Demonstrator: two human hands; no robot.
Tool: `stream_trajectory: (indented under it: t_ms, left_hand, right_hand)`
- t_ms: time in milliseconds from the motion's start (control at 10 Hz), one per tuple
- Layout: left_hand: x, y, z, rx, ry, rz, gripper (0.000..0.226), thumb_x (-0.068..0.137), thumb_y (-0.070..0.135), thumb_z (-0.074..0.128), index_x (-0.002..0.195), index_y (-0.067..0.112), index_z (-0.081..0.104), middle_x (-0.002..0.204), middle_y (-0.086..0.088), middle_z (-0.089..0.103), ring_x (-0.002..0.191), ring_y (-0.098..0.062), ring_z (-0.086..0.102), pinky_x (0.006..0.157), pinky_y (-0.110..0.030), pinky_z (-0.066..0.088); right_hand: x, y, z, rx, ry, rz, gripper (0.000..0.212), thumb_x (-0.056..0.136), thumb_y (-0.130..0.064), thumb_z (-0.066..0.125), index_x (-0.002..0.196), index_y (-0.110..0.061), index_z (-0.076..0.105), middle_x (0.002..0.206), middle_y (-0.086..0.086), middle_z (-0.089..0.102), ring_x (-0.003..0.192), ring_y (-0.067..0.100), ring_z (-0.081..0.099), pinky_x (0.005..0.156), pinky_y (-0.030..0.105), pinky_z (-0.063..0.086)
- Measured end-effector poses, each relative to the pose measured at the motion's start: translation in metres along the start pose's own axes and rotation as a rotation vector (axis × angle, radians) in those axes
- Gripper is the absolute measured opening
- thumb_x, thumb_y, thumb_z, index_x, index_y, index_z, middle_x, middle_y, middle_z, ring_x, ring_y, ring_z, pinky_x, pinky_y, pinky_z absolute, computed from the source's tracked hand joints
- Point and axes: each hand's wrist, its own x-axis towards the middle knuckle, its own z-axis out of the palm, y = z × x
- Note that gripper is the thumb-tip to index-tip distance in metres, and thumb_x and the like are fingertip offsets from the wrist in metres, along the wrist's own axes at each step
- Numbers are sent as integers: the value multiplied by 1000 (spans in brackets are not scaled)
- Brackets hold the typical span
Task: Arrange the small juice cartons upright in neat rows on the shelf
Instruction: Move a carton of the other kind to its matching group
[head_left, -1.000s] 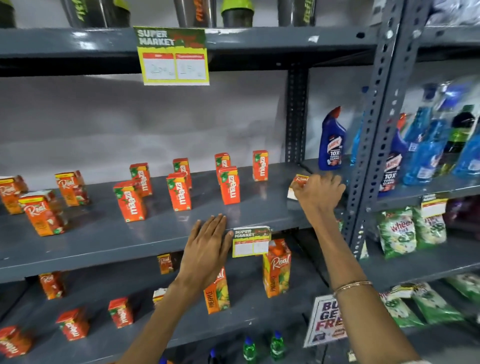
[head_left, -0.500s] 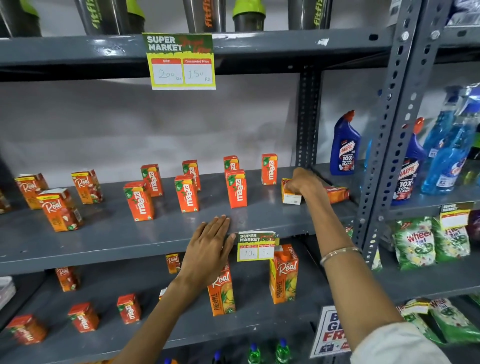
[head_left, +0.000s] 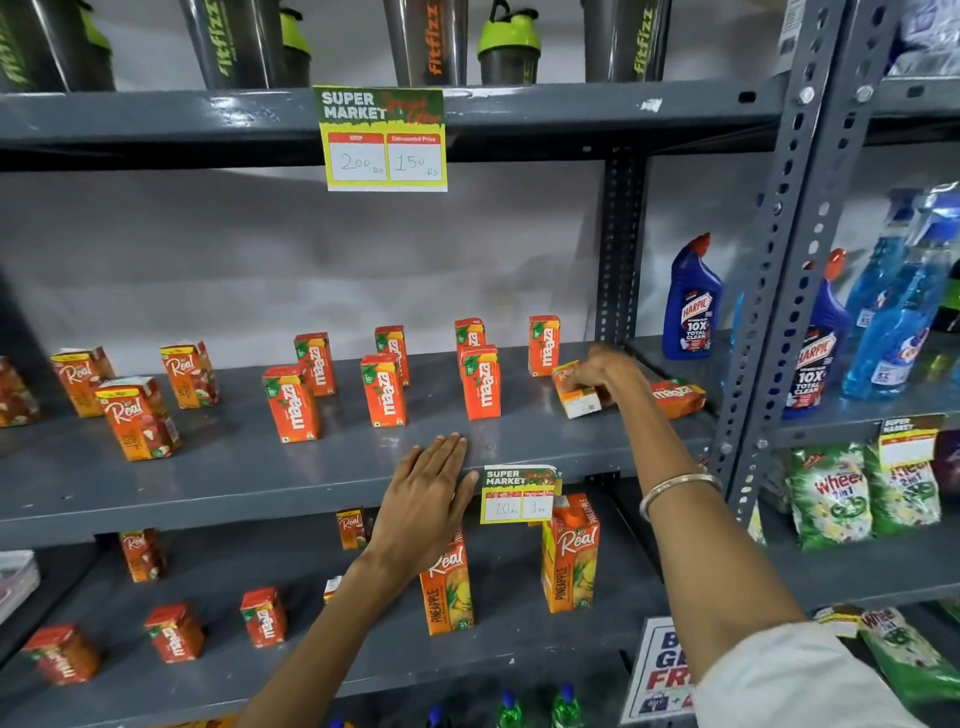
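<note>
Several small orange Maaza cartons (head_left: 383, 389) stand upright in two loose rows on the grey middle shelf (head_left: 208, 467). My right hand (head_left: 602, 371) grips a tilted small carton (head_left: 576, 397) at the right end of the shelf, its base lifted. Another Maaza carton (head_left: 678, 397) lies flat on its side just right of that hand. Red Real cartons (head_left: 137, 418) stand at the left of the same shelf. My left hand (head_left: 426, 499) rests flat on the shelf's front edge, fingers together, holding nothing.
A price tag (head_left: 521, 493) hangs on the shelf edge beside my left hand. Tall Real pineapple cartons (head_left: 569, 556) and small cartons stand on the shelf below. Blue Harpic bottles (head_left: 693, 301) fill the right bay behind a grey upright post (head_left: 779, 270). Shaker bottles stand above.
My right hand has tipped the lying carton up from flat to tilted and drawn it slightly left. The left hand has stayed on the shelf edge. The view has shifted a little.
</note>
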Motion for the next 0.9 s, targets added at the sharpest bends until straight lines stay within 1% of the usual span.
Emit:
stream_trajectory:
  t_ms: [100, 200, 300, 400, 500, 600, 700, 800, 900]
  left_hand:
    - [0, 1, -1, 9, -3, 7, 59, 105, 49, 21, 155, 19, 24, 162, 0, 30, 151, -15, 23, 122, -31, 0]
    - [-1, 3, -3, 27, 4, 17, 58, 105, 47, 22, 155, 18, 26, 162, -1, 32, 151, -16, 25, 123, -33, 5]
    - [-1, 2, -4, 46, 1, 19, 56, 106, 45, 22, 155, 18, 26, 161, -1, 32, 150, -16, 25, 124, -35, 9]
    - [-2, 2, -3, 56, 4, 20, 54, 106, 42, 24, 155, 17, 27, 161, -1, 33, 150, -17, 26, 124, -37, 12]
    - [-8, -2, -3, 68, 12, 7, 54, 106, 41, 25, 154, 17, 27, 161, -1, 33, 150, -18, 26, 124, -37, 13]
    - [-25, -20, -12, 66, 32, -44, 54, 106, 42, 25, 154, 17, 28, 161, -2, 33, 150, -18, 26, 126, -39, 15]
    - [-50, -54, -30, 87, 65, -85, 52, 106, 38, 28, 152, 14, 33, 159, -5, 38, 149, -20, 29, 126, -37, 12]
    - [-75, -96, -51, 121, 86, -134, 50, 105, 33, 32, 151, 12, 36, 157, -6, 40, 149, -21, 31, 126, -37, 11]
    - [-101, -143, -71, 153, 86, -186, 50, 105, 32, 33, 151, 12, 36, 157, -6, 40, 148, -22, 32, 126, -38, 14]
  right_hand:
    - [6, 6, 2, 31, -42, 17, 26, 79, 9, 66, 75, -14, 53, 77, 3, 55, 83, 23, 56, 65, 27, 49]
    - [7, 14, 10, 92, -94, -31, 26, 79, 11, 68, 101, -1, 63, 104, 16, 69, 100, 28, 66, 83, 30, 58]
    - [-7, 26, 19, 312, -72, -158, 59, 79, 5, 74, 131, -6, 49, 128, 13, 62, 119, 27, 61, 98, 45, 53]
    - [-31, 34, 26, 412, -51, -274, 57, 80, 0, 75, 130, -12, 49, 118, 3, 65, 114, 19, 63, 84, 31, 57]
    - [-48, 34, 37, 445, -40, -325, 58, 80, -1, 75, 131, -9, 48, 120, 6, 67, 113, 18, 65, 91, 33, 56]
    - [-60, 23, 63, 481, -116, -354, 62, 79, -1, 75, 133, -8, 46, 123, 5, 67, 113, 16, 66, 93, 32, 55]
    - [-72, 6, 107, 495, -217, -369, 62, 78, -7, 78, 132, -14, 47, 122, -1, 68, 111, 11, 67, 86, 25, 57]
    - [-82, -14, 164, 470, -292, -394, 59, 78, -6, 78, 127, -15, 47, 122, 1, 65, 114, 16, 65, 90, 28, 56]
    - [-92, -36, 222, 478, -359, -411, 54, 78, -3, 78, 120, -21, 49, 122, 2, 65, 113, 18, 64, 93, 32, 54]
